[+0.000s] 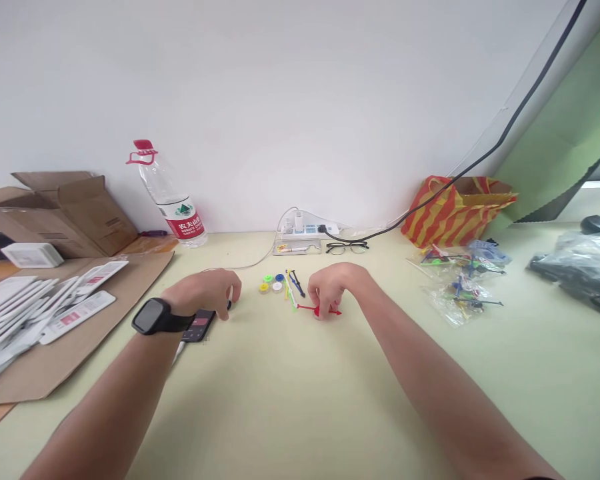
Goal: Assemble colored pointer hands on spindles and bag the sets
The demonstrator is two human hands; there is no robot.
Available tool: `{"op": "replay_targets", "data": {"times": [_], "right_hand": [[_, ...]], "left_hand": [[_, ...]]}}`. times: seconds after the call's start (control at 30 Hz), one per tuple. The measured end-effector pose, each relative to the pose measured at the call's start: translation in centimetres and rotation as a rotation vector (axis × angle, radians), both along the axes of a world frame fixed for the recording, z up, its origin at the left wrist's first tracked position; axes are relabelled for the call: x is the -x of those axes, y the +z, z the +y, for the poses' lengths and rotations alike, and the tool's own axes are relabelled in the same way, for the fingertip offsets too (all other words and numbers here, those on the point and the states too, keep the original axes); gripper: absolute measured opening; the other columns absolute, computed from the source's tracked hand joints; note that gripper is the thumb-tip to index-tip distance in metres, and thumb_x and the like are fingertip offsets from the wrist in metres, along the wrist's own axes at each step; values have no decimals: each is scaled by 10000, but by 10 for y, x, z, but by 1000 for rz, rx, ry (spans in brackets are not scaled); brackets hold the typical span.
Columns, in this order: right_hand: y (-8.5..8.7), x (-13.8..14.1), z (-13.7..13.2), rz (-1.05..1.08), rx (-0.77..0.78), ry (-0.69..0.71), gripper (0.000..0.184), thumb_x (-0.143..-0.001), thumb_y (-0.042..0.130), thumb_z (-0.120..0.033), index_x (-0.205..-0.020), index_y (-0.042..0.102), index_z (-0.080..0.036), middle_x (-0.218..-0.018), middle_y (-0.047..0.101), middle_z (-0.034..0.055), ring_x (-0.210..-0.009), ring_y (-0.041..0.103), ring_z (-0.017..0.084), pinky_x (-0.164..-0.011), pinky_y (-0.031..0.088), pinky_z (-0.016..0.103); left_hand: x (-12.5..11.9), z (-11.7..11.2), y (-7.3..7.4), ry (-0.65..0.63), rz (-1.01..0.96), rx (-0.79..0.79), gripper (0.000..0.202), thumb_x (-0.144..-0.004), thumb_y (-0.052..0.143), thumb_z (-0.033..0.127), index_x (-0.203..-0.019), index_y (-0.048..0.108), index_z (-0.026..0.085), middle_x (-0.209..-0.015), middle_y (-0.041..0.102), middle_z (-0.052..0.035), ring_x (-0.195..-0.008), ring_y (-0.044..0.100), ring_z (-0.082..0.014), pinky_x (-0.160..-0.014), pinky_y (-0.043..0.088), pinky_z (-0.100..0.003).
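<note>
My right hand is bent down at the wrist, its fingertips closed on a small red plastic piece at table level. A thin red plastic stick with an arrow-like end runs beneath those fingers. My left hand, with a black watch on its wrist, hovers over the table beside a dark phone. Its fingers are curled but apart, and I see nothing held in them. Between the hands lie green, blue, yellow and white round plastic pieces and several coloured sticks.
A power strip and eyeglasses lie by the wall. To the left stand a water bottle, a cardboard box and white labelled tags. A striped bag and clear-bagged plastic parts are right.
</note>
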State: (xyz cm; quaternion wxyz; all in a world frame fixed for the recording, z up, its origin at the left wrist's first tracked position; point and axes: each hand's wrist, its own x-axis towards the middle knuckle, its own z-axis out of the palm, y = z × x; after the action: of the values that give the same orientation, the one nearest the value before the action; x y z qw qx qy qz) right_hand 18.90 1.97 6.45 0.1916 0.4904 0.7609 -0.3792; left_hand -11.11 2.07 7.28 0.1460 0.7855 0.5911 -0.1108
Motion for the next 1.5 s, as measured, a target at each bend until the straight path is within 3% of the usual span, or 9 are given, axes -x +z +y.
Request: {"op": "replay_targets", "data": {"times": [0.27, 0.37, 0.5, 0.7, 0.83, 1.03, 1.33, 1.5], "right_hand": [[5, -8, 5, 15, -95, 63, 366, -513, 960, -410, -735, 760, -197, -769, 738, 26, -768, 684, 206, -631, 465, 269], [7, -10, 4, 49, -55, 58, 290, -591, 914, -372, -751, 750, -194, -752, 742, 22, -742, 684, 189, -637, 465, 260], [12, -10, 0, 136, -20, 51, 162, -708, 798, -249, -848, 730, -201, -743, 748, 11, -782, 707, 175, -644, 468, 233], [15, -9, -6, 342, -74, -64, 260, -720, 779, -195, -920, 620, -246, -760, 748, -11, -771, 694, 172, -625, 442, 236], [12, -10, -4, 479, -75, -61, 306, -751, 774, -255, -990, 584, -254, -822, 740, -17, -768, 669, 161, -637, 441, 243], [10, -10, 0, 475, -85, -18, 284, -778, 746, -297, -998, 572, -252, -840, 724, -18, -771, 652, 157, -635, 452, 245], [8, -6, 0, 444, -117, -22, 273, -759, 722, -264, -972, 552, -257, -824, 725, -18, -758, 652, 163, -617, 445, 248], [8, -5, -2, 475, -114, 0, 252, -761, 705, -254, -967, 561, -258, -802, 716, -28, -756, 658, 161, -607, 435, 246]], "left_hand": [[-31, -7, 1, -204, -222, 75, 116, -666, 710, 331, -770, 718, 278, -834, 750, 1, -696, 676, -212, -568, 450, -270], [-48, -14, 1, -263, -356, 184, 250, -710, 715, 325, -954, 772, 326, -906, 772, 15, -823, 725, -218, -646, 511, -258], [-54, -14, -4, -322, -395, 225, 223, -743, 724, 345, -948, 808, 321, -939, 782, 1, -883, 723, -224, -697, 523, -260], [-39, -5, -5, -280, -282, 18, 153, -697, 771, 370, -830, 792, 298, -880, 748, -15, -885, 692, -237, -681, 482, -269], [-41, -5, -5, -273, -348, 61, 240, -720, 753, 376, -940, 805, 295, -881, 755, -18, -841, 702, -224, -708, 503, -272], [-51, -10, -2, -252, -370, 129, 247, -787, 696, 382, -982, 790, 263, -962, 789, -17, -863, 734, -214, -739, 530, -255], [-49, -7, -6, -184, -431, 175, 201, -741, 749, 394, -885, 767, 255, -870, 790, 0, -832, 740, -218, -683, 522, -246], [-49, -7, -7, -259, -362, 40, 126, -738, 728, 364, -792, 774, 261, -820, 765, -4, -804, 723, -222, -654, 502, -254]]}}
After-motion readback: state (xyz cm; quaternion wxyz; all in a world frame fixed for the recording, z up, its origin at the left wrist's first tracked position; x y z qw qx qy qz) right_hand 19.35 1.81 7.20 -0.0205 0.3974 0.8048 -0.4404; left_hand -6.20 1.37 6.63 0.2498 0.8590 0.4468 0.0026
